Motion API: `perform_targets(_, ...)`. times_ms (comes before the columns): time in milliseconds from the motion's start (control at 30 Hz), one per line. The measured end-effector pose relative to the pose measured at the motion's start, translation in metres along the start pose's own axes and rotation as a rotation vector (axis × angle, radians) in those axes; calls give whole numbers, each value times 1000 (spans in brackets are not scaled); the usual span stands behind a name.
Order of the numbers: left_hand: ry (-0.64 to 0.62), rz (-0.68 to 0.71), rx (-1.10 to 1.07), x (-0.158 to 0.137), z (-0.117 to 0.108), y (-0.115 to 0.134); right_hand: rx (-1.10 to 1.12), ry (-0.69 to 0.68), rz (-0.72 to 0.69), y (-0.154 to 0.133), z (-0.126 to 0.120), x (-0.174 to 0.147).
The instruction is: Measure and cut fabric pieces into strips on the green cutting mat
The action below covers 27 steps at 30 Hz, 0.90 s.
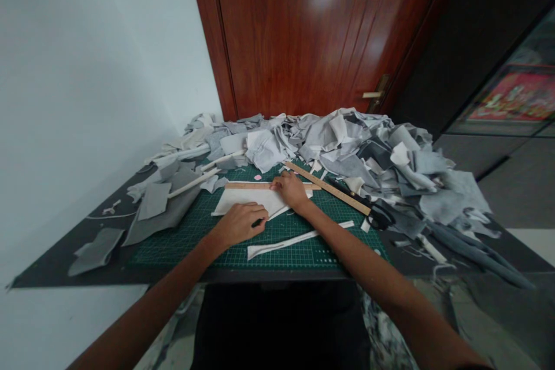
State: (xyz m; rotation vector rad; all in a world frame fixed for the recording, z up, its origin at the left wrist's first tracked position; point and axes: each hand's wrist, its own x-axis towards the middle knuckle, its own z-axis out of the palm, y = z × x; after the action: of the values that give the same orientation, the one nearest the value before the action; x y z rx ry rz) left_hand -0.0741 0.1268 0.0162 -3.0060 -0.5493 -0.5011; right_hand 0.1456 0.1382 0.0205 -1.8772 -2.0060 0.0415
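A piece of white fabric (229,201) lies on a green cutting mat (195,237), with a wooden ruler (247,185) along its far edge. My right hand (291,189) rests on this ruler, its bent fingers pressing it down against the cloth. Closer to me, my left hand (245,222) is curled over the fabric's near edge. A small black object (259,222) shows at its fingers, too small to name. On the mat in front of both hands lies a narrow white fabric strip (281,247), partly beneath my right forearm.
A second wooden ruler (332,187) slants across the mat's right side, near black-handled scissors (379,215). Grey and white fabric scraps (321,130) are heaped along the back and right. Folded grey pieces (97,250) lie left. A wooden door (295,34) stands behind.
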Motion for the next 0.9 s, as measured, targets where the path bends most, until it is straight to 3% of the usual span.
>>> perform_targets(267, -48, 63, -33, 6, -8, -5, -11, 21, 2, 0, 4, -1)
perform_targets(433, -85, 127, -199, 27, -13, -34, -11, 35, -19, 0, 5, -3)
perform_targets(633, 129, -46, -228, 50, 21, -76, -14, 54, -73, 5, 8, -5)
perform_targets(767, 198, -112, -264, 49, 41, -87, -42, 60, -105, 3, 11, -6)
perform_targets(900, 219, -150, -280, 47, 44, -91, -59, 43, -131, 5, 8, -8)
